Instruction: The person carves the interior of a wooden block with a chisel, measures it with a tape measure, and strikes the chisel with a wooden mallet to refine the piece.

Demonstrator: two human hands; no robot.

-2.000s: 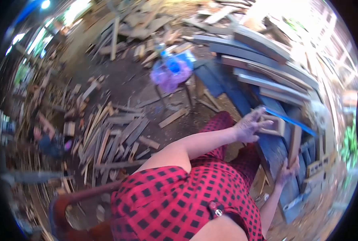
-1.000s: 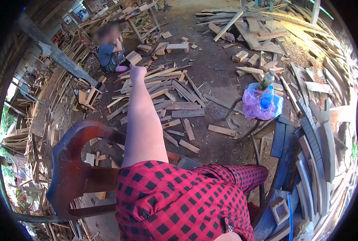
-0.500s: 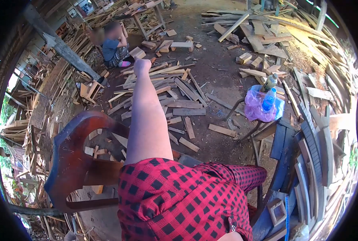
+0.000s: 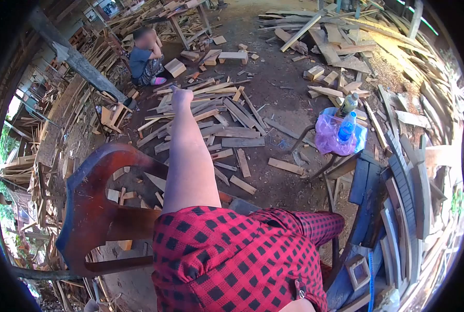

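Observation:
My left hand (image 4: 181, 98) is stretched far out in front of me at arm's length, over a scatter of short wooden slats (image 4: 226, 127) on the dirt floor. Its fingers are curled into a fist with nothing in it, and one finger or the thumb sticks up a little. The hand is in the air and touches nothing. My right hand is out of view. A small square wooden frame (image 4: 359, 270) lies on the blue planks (image 4: 367, 192) at my lower right.
A dark red wooden chair back (image 4: 94, 208) stands close at my left. Another person (image 4: 143, 60) sits among offcuts at the far left. A purple bag (image 4: 333, 136) holding bottles rests on a stool to the right. Stacked boards (image 4: 419, 171) line the right side.
Two seconds ago both hands were at the wooden frame on the blue planks. My view then swung left and my left arm rose outstretched; since then the hand has dropped slightly.

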